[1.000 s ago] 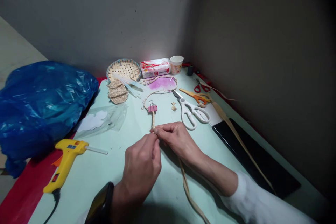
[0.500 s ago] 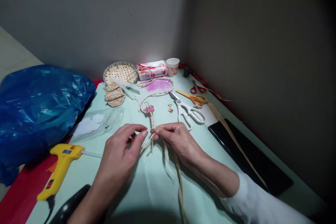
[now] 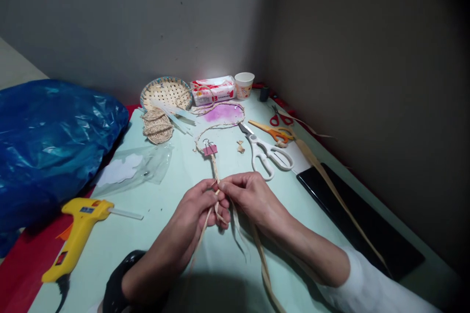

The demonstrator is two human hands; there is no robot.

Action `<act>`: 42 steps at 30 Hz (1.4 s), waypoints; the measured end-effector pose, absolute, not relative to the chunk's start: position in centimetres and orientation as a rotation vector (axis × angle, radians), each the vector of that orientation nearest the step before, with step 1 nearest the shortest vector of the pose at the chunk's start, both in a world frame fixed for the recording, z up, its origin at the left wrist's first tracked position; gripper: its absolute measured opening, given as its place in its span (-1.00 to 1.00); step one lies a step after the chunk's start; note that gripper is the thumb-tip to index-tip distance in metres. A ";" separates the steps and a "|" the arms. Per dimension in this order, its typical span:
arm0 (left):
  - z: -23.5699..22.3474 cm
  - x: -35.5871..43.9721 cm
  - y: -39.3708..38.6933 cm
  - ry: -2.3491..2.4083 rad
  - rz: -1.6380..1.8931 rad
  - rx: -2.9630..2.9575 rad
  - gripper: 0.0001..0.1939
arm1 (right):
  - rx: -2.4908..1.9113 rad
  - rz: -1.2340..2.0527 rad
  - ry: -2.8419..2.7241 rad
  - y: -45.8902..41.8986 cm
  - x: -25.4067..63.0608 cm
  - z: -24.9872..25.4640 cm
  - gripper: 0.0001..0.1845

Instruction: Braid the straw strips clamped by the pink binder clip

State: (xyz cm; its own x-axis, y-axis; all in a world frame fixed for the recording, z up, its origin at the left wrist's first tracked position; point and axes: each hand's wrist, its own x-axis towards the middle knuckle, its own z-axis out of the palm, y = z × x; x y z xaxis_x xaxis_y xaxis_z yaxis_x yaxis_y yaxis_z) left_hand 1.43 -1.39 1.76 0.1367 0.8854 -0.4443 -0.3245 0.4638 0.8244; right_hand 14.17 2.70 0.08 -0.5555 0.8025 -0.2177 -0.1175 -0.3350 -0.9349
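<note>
A thin braid of pale straw-like fibre (image 3: 215, 166) runs toward me from a pink binder clip (image 3: 210, 149). Just below the clip, my right hand (image 3: 249, 193) pinches the braid between thumb and fingertips. My left hand (image 3: 200, 210) is closed around the loose strands beside it, palm partly up, with its fingers under them. One long strand (image 3: 266, 274) trails from under my right hand to the bottom edge; thinner ends hang between the hands. Beyond the clip the braid curves away across the table in a loop.
Left: a yellow glue gun (image 3: 79, 230), a clear plastic bag (image 3: 135, 168), a blue bag (image 3: 55, 146). Behind: a twine ball (image 3: 157, 125), a woven basket (image 3: 165, 94), a tissue pack (image 3: 213, 92), a paper cup (image 3: 244, 85). Right: white scissors (image 3: 270, 154), orange scissors (image 3: 273, 133), a black-handled knife (image 3: 352, 220).
My left hand has moved right and closed in on the strands at the braid, against my right hand. My right hand keeps its pinch. The view has shifted slightly.
</note>
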 end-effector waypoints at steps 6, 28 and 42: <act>1.0 1.8 -0.5 1.198 0.920 0.635 -0.84 | -1.192 1.510 -1.600 3.0 14.8 -0.1 -0.74; 0.6 2.0 -0.5 1.240 1.047 0.779 -0.79 | -1.189 1.412 -1.759 3.0 16.0 0.1 -0.86; 0.2 1.6 -0.3 1.262 0.974 0.724 -0.80 | -1.073 1.871 -1.430 3.8 16.3 0.0 -0.89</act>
State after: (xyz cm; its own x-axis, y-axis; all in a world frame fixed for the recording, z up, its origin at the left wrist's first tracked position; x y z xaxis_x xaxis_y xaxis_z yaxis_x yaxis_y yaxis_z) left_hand 1.63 -0.30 0.24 0.0225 0.8987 -0.4381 -0.1958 0.4336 0.8796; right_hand 16.26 3.80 -0.01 -0.5321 0.8045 -0.2638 0.0433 -0.2853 -0.9575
